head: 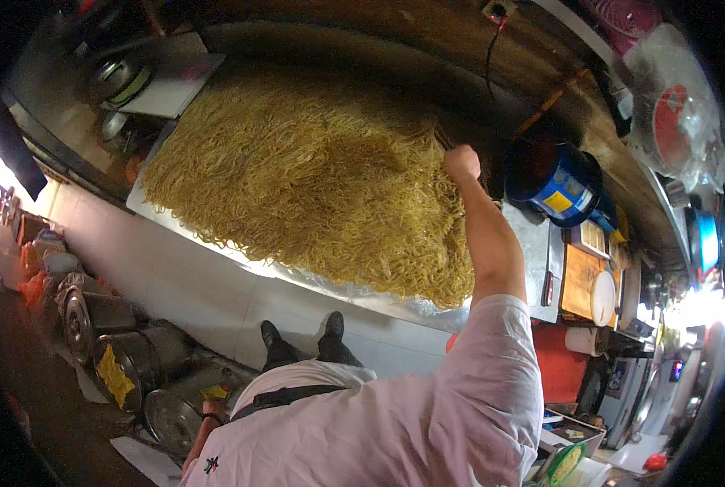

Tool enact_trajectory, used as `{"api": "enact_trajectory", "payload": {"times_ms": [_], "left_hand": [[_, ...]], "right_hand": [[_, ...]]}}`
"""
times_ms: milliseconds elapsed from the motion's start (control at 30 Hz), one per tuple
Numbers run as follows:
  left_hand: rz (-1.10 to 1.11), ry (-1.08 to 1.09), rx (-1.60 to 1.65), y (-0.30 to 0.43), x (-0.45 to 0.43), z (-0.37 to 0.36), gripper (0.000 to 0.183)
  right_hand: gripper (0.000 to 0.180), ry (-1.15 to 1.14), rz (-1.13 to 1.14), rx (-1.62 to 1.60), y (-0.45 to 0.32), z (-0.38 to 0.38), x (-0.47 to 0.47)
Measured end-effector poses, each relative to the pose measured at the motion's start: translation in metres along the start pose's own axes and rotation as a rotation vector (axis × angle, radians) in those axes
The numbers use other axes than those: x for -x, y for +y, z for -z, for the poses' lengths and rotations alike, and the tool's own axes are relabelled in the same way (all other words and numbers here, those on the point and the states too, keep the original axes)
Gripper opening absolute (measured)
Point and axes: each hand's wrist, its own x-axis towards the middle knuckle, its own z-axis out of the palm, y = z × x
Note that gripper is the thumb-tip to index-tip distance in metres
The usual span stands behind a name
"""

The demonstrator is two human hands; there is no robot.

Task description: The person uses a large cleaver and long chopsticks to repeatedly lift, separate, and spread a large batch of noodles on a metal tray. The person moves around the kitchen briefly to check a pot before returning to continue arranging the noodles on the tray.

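Note:
A large, thick layer of yellow noodles covers the metal worktop in front of me. My right hand reaches to the far right edge of the noodles, closed around a dark, slim utensil whose tip is among the strands; its exact kind is unclear. My left hand hangs low at my left side, away from the noodles, with a dark band at the wrist. A small yellow and red thing shows right at its fingers; whether the hand holds it cannot be told.
Right of the noodles stand a blue bucket, a wooden board and a round white lid. A white board lies at the far left end. Large metal pots stand on the floor at left. A cable hangs beyond the worktop.

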Motion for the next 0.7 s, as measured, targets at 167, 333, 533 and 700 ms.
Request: {"api": "enact_trajectory", "payload": {"times_ms": [167, 333, 533, 700], "left_hand": [[0.025, -0.125, -0.039, 0.005, 0.008, 0.001, 0.024], [0.002, 0.189, 0.044, 0.004, -0.018, 0.014, 0.026], [-0.11, -0.239, -0.168, 0.017, -0.03, 0.105, 0.025], [-0.044, -0.096, -0.068, -0.015, -0.047, 0.038, 0.031]], "right_hand": [[0.029, 0.104, 0.216, -0.024, -0.009, 0.01, -0.034], [0.035, 0.177, 0.277, -0.151, -0.064, 0.09, 0.016], [0.039, 0.161, 0.439, 0.155, -0.098, 0.126, 0.034], [0.035, 0.048, 0.411, 0.366, -0.108, 0.114, 0.04]]}}
